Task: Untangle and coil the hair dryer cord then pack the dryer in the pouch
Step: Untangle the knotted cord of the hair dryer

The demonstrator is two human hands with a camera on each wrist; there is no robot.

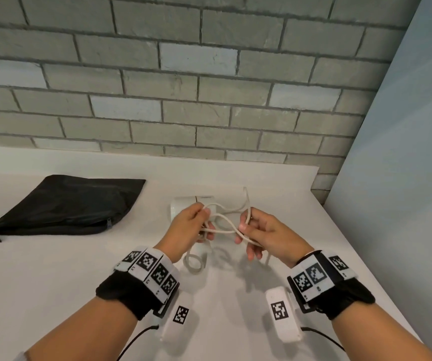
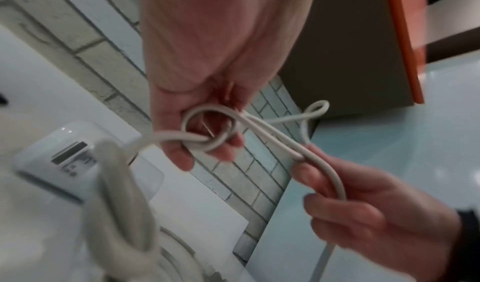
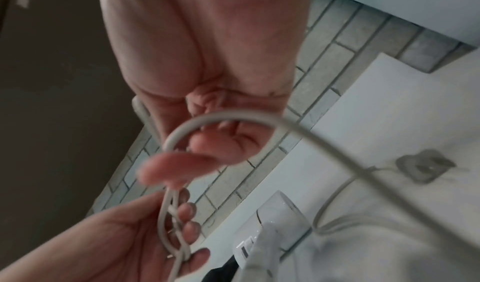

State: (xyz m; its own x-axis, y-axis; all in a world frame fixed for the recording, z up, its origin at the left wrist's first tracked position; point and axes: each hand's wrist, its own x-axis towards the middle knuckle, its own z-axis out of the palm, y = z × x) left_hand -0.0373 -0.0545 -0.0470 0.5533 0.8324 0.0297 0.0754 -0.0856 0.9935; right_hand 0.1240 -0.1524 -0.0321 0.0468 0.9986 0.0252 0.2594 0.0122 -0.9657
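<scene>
**Over the white table: two hands, one knotted cord**

Above the white table (image 1: 53, 269), two hands raised just clear of the surface, both busy with a single off-white cord (image 1: 222, 225). Left hand (image 1: 186, 225) with fingers curled, gripping a small closed loop of that cord; seen from the left wrist camera, one ring of cord (image 2: 207, 130) lying across the fingertips with a strand threaded through it. Right hand (image 1: 264, 235) facing it, thumb and forefinger pinching two strands side by side, the remaining fingers loosely curled under them. Between the hands, two strands crossing once in a shallow figure-eight. Below the left hand, more cord hanging down to a coil of roughly two turns (image 1: 194, 261) resting on the table.

Behind the hands, one white hair dryer (image 1: 191, 207) lying on its side on the table, partly hidden by the fingers, label visible in the left wrist view (image 2: 75, 154). From the right wrist camera, one grey plug (image 3: 426, 166) flat on the table well beyond the dryer, cord trailing back from it; blurred, so no detail of its prongs.

To the left, one black pouch (image 1: 66, 207) lying flat, well apart from dryer and hands, with one zipper pull (image 1: 109, 222) at its near edge. Behind everything, a grey brick wall (image 1: 209, 87). On each wrist, one black band with square markers.
</scene>
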